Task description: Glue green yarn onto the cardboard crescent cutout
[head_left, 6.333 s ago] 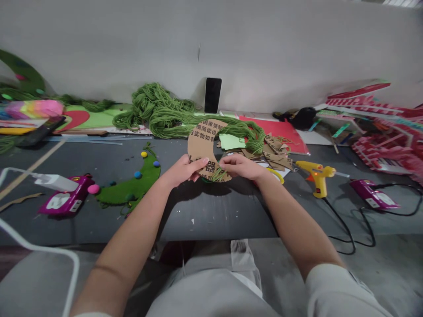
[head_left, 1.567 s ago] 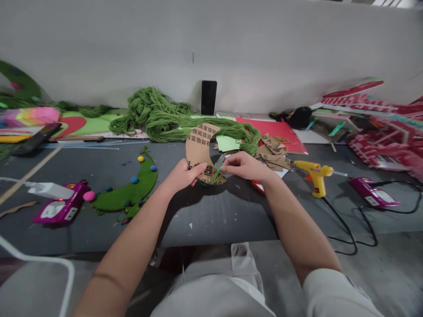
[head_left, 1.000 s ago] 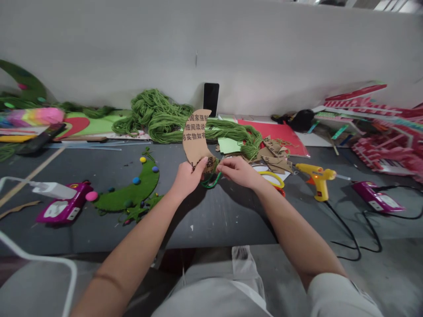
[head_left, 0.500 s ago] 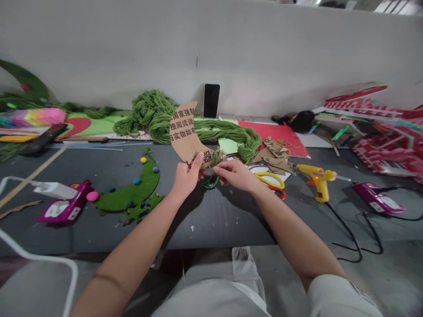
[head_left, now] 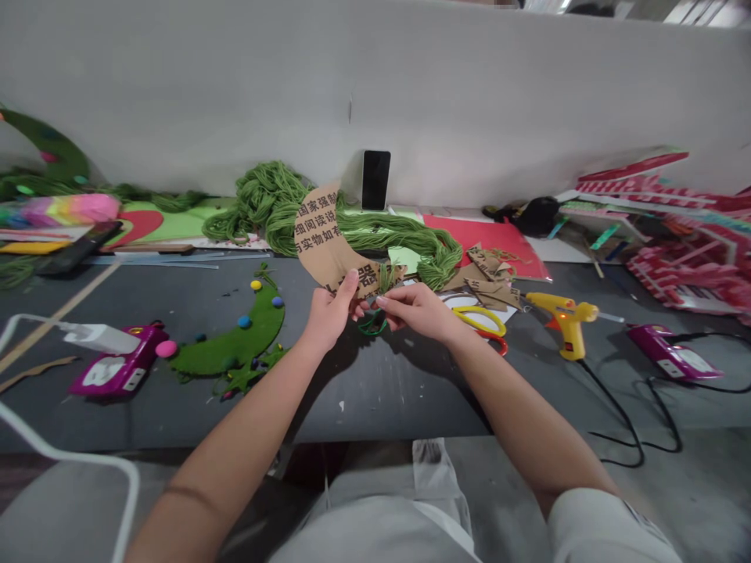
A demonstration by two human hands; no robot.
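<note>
My left hand [head_left: 337, 310] grips the lower edge of a brown cardboard crescent [head_left: 321, 249] printed with black characters, thumb on its face. Strands of green yarn [head_left: 386, 276] are wrapped around the crescent's right end. My right hand [head_left: 412, 308] pinches at the yarn just below that wrapped end, finger and thumb together. Below and between the hands, a green loop [head_left: 374, 324] lies on the table, partly hidden by the fingers. To the left lies a green crescent [head_left: 240, 340] with coloured pompoms and a green star.
Behind are a heap of green yarn [head_left: 273, 199] and an upright phone [head_left: 375, 180]. To the right lie yellow-handled scissors [head_left: 481, 317], cardboard scraps [head_left: 486, 274], a yellow glue gun [head_left: 564, 317] and a purple power strip [head_left: 672, 352]. Another purple power strip [head_left: 120, 363] sits left.
The cardboard crescent has tilted and shifted slightly left, showing more of its right end. Both hands stay nearly in place, with the right fingers still pinched at the yarn.
</note>
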